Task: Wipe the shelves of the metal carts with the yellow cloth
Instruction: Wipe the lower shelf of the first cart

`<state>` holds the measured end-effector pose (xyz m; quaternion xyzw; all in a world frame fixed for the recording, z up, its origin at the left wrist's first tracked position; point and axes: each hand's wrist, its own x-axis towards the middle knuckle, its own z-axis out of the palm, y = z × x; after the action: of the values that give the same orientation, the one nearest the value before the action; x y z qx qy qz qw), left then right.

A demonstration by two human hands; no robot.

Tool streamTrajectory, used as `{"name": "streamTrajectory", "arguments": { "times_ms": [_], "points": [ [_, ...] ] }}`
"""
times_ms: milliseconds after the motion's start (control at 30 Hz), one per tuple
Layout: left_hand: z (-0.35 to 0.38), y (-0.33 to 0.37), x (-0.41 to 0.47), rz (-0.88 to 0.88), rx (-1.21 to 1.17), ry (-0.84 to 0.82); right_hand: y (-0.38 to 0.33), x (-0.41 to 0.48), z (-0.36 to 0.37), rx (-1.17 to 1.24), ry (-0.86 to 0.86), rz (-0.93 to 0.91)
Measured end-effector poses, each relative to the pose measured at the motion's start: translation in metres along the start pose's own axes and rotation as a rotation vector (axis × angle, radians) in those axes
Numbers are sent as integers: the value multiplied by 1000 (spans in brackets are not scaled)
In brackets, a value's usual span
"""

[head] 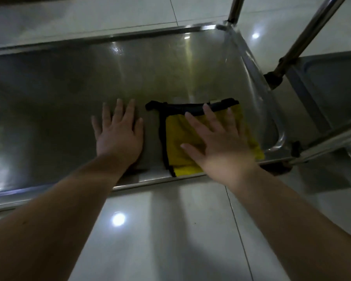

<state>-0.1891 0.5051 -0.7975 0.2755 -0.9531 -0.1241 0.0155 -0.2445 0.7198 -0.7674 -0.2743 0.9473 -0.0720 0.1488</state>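
At the 3 o'clock end of the shelf (69, 88), close to its near rim, the yellow cloth (177, 140) lies under your right hand (217, 142), fingers straight and spread, pressing rather than gripping. Your left hand (118, 136) rests flat on bare steel at the cloth's 9 o'clock, fingers straight too. With no grip, a quick stroke may bunch the cloth or slide it off the rim at 6 o'clock.

Yellow cloth (175, 142) half under blurred right hand (221, 147) (left end of shelf (49, 88) off-frame)
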Motion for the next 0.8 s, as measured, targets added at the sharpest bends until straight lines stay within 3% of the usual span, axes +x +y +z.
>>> {"name": "streamTrajectory", "arguments": {
  "times_ms": [100, 267, 467, 800],
  "points": [
    [8, -4, 0, 5, 77, -43, -7, 15, 15, -112, -73, 68],
    [8, -4, -1, 8, 93, -60, -11, 84, 4, -136, 59, 30],
    [4, -3, 1, 1, 89, -63, -36, 185, -22, -107, -4, 67],
    [7, -3, -1, 6, 67, -58, -13, 5, 12, -113, -87, 36]
  ]
}}
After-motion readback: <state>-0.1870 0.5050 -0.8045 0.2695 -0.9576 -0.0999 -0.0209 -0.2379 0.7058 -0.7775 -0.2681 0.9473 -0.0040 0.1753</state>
